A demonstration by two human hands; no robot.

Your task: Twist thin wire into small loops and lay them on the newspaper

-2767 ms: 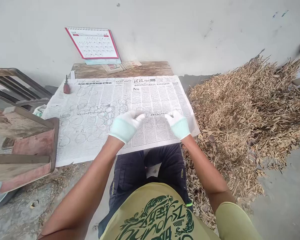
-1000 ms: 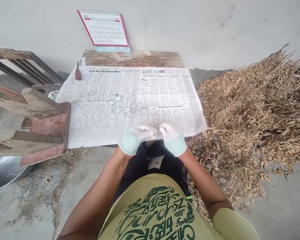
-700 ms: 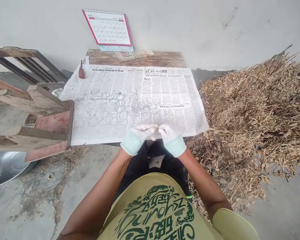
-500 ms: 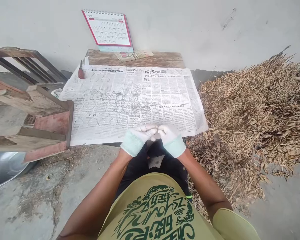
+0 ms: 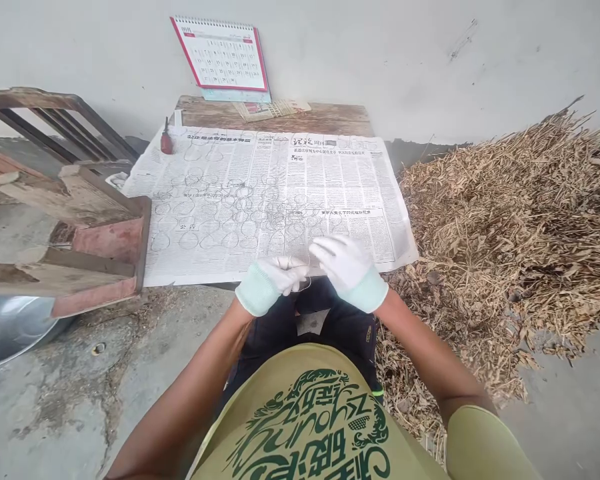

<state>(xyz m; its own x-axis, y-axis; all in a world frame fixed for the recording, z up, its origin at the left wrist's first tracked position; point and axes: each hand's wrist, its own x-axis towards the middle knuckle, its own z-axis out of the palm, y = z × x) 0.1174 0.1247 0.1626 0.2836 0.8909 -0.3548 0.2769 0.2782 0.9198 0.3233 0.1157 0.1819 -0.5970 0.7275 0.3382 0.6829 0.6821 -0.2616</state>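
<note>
L. hand (image 5: 280,275) (white glove, pale-green cuff) pinches thin, pale, curved wire-like strand (image 5: 309,284) at near edge of brown wooden counter (image 5: 330,120); R. hand (image 5: 345,265), gloved alike, fingers extended, is next to strand, grip can't be confirmed; b/w printed newspaper sheet (image 5: 340,180) covers most of counter, w/ many thin dark rings (image 5: 273,213) on it.

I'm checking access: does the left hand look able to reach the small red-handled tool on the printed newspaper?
Likely yes: only flat newspaper and thin loops separate the white-gloved left hand from the tool, though that hand seems to hold a loop.
</note>
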